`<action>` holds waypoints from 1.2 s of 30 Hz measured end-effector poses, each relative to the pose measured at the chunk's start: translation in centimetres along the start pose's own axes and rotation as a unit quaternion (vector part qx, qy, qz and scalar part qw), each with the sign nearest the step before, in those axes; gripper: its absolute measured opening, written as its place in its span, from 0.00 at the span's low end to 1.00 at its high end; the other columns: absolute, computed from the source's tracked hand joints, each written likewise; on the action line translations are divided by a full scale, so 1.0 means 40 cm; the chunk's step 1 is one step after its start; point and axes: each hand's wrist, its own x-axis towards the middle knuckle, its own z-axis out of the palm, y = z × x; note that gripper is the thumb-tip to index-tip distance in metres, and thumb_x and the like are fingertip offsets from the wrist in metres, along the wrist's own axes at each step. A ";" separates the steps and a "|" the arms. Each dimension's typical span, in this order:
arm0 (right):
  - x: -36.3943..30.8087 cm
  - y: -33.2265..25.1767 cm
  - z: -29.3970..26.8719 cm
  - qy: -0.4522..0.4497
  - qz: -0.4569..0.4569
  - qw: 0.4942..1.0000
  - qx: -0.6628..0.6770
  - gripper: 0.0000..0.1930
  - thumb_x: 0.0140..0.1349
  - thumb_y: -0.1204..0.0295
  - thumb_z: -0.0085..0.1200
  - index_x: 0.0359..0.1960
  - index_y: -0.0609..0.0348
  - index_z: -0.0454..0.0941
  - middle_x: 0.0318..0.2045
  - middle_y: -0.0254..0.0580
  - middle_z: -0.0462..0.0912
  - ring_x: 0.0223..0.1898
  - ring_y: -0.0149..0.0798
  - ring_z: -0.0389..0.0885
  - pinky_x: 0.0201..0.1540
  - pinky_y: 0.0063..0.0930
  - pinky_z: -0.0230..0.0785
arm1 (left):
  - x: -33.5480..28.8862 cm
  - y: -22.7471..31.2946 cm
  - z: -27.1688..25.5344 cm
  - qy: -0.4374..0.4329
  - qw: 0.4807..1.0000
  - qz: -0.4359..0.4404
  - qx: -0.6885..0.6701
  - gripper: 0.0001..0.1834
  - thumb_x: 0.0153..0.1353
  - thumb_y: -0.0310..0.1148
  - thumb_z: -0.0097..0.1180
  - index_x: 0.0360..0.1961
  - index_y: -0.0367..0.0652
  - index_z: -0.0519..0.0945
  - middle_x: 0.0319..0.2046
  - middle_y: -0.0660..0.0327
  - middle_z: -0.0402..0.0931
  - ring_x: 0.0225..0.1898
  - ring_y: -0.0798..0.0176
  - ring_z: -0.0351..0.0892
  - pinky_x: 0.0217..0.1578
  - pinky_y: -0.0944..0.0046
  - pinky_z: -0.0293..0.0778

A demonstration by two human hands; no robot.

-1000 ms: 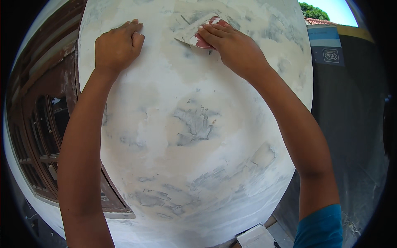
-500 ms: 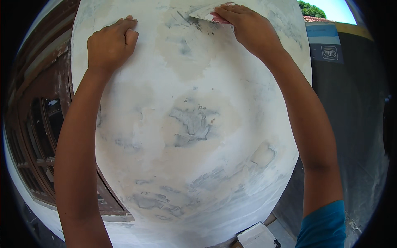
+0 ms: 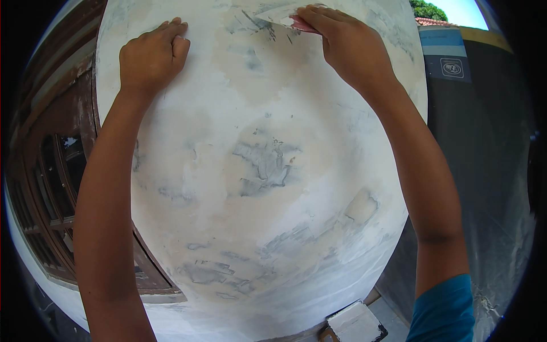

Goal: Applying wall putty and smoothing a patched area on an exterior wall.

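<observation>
Head view, right hand: the bare right hand grips a thin, flat scraper with a pale blade and red grip.
Scraper position: high on the white-painted wall with beige filler patches, right of the upper middle, its blade apparently against the surface.
Left hand: the bare left hand is at the wall's upper left, knuckles bent; its palm side is hidden, so I cannot tell whether it encloses anything.
Wall, covered so far: broad beige areas look filled around the middle and beneath the scraper.
Wall, apparently left: rough grey marks show by the blade, at the centre and lower down, so coverage seems partial.
Nearby: a brown wooden window frame stands left; a white-topped, dark-edged slab lies below.
</observation>
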 end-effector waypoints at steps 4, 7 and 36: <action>-0.004 -0.037 0.049 -0.039 -0.061 0.997 0.012 0.16 0.63 0.77 0.51 0.52 0.51 0.80 0.49 0.35 0.85 0.51 0.42 0.83 0.47 0.37 0.79 | 0.007 0.001 -0.002 -0.013 1.000 -0.006 -0.014 0.15 0.61 0.37 0.49 0.41 0.50 0.88 0.45 0.63 0.86 0.39 0.60 0.88 0.37 0.61 0.82; -0.183 -0.066 0.039 -0.021 -0.087 0.996 0.028 0.18 0.62 0.78 0.52 0.54 0.57 0.79 0.55 0.38 0.82 0.58 0.40 0.80 0.63 0.34 0.72 | -0.010 -0.011 -0.012 -0.020 1.000 -0.011 -0.007 0.15 0.61 0.37 0.49 0.41 0.49 0.88 0.46 0.63 0.86 0.40 0.61 0.88 0.38 0.61 0.83; -0.013 0.050 -0.033 -0.088 0.080 0.992 -0.032 0.20 0.63 0.82 0.48 0.55 0.54 0.80 0.52 0.41 0.84 0.46 0.47 0.85 0.45 0.38 0.80 | 0.004 0.004 -0.011 -0.018 1.000 -0.013 -0.008 0.15 0.61 0.36 0.49 0.41 0.48 0.88 0.47 0.60 0.85 0.38 0.59 0.88 0.37 0.61 0.83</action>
